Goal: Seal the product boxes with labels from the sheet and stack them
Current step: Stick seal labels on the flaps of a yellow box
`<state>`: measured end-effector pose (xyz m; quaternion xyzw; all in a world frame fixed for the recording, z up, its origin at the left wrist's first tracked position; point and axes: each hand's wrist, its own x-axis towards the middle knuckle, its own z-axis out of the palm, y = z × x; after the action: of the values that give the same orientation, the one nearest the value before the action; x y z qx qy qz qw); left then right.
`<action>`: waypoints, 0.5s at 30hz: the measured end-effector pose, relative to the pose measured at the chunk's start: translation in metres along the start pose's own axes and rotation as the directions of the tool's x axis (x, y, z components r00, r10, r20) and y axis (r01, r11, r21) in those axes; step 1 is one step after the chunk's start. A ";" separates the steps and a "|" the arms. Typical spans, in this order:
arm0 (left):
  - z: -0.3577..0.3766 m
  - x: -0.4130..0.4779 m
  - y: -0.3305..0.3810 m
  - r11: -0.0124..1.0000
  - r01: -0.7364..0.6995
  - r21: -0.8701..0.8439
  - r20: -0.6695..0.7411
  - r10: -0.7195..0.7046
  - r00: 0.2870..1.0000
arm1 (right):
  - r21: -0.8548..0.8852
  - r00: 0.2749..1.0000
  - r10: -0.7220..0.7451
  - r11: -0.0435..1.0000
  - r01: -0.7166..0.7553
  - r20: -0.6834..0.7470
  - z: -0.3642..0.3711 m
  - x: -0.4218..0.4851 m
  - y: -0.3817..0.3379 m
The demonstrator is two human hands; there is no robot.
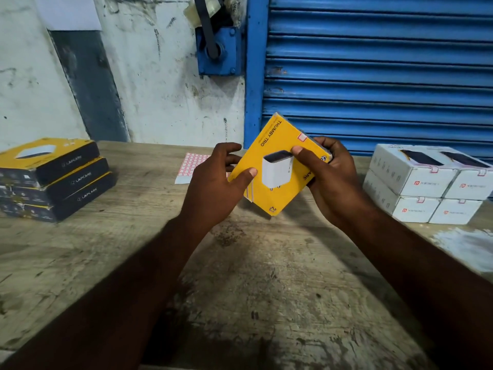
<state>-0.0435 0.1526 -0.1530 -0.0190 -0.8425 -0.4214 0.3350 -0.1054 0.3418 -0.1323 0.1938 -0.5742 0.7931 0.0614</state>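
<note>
Shop or storeroom packing corner: blue roller shutter (373, 62), stained whitewashed wall (160, 102), worn wooden surface (266, 276), stacked yellow-black boxes (53, 180) at left, stacked white boxes (424, 182) at right.

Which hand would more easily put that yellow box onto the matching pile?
Probably the left hand: it holds the yellow box, and the matching pile lies on its side. The right hand would have to cross.
</note>
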 end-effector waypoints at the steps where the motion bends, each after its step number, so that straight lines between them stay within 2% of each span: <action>1: 0.000 0.001 -0.001 1.000 0.027 0.002 0.000 -0.027 1.000 | 0.027 1.000 0.020 0.999 -0.020 -0.012 -0.001 0.000 -0.001; 4: 0.000 0.004 -0.005 0.988 0.153 -0.031 0.018 -0.152 0.988 | 0.115 0.994 0.107 0.988 -0.102 -0.031 -0.002 0.002 -0.001; 8: 0.003 0.006 -0.010 0.927 0.328 -0.183 0.122 -0.310 0.943 | 0.168 0.980 0.198 0.967 -0.193 -0.018 -0.003 0.004 0.005; 12: 0.002 0.006 -0.006 0.907 0.322 -0.273 0.061 -0.317 0.946 | 0.131 0.976 0.216 0.968 -0.214 0.005 -0.004 0.005 0.007; 15: 0.002 0.006 -0.003 0.883 0.322 -0.340 0.014 -0.338 0.941 | 0.034 0.981 0.194 0.980 -0.194 0.009 -0.004 0.004 0.006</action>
<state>-0.0498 0.1503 -0.1526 0.0773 -0.7407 -0.6106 0.2694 -0.1116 0.3436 -0.1370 0.1401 -0.5766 0.8046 -0.0211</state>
